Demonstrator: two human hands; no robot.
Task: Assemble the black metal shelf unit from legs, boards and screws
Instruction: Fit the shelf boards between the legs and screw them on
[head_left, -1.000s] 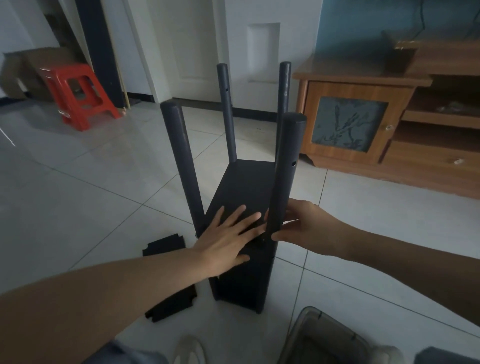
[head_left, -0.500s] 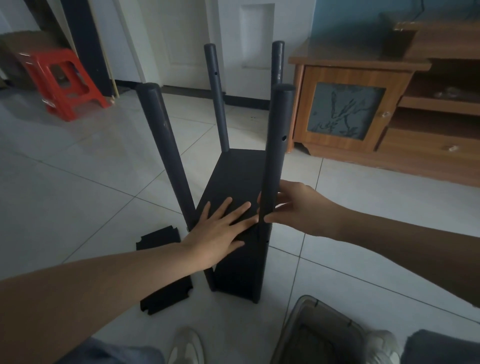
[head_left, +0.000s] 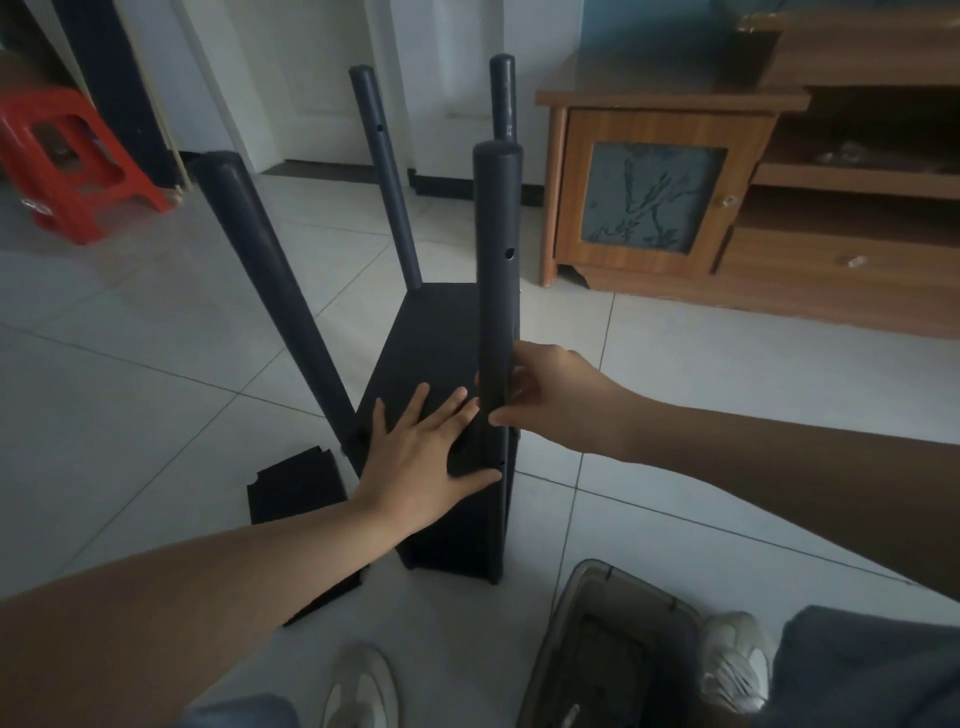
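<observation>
The black shelf unit stands on the tiled floor with several round legs pointing up around a black board (head_left: 434, 338). My left hand (head_left: 423, 457) lies flat on that board with its fingers spread, fingertips against the near right leg (head_left: 496, 291). My right hand (head_left: 545, 397) reaches in from the right and pinches the same leg just above the board, thumb in front and fingers behind. The near left leg (head_left: 270, 280) leans outward. Two far legs (head_left: 384, 176) rise behind. A loose black board (head_left: 298, 486) lies flat on the floor, partly under my left forearm.
A wooden TV cabinet (head_left: 675, 171) stands close at the right rear. A red plastic stool (head_left: 67, 161) is at the far left. A dark plastic bin (head_left: 608, 644) sits by my feet, between my two shoes (head_left: 363, 686).
The camera has dropped closer to the shelf. My right hand's fingers have shifted slightly up the near right leg. My left hand stays flat on the board.
</observation>
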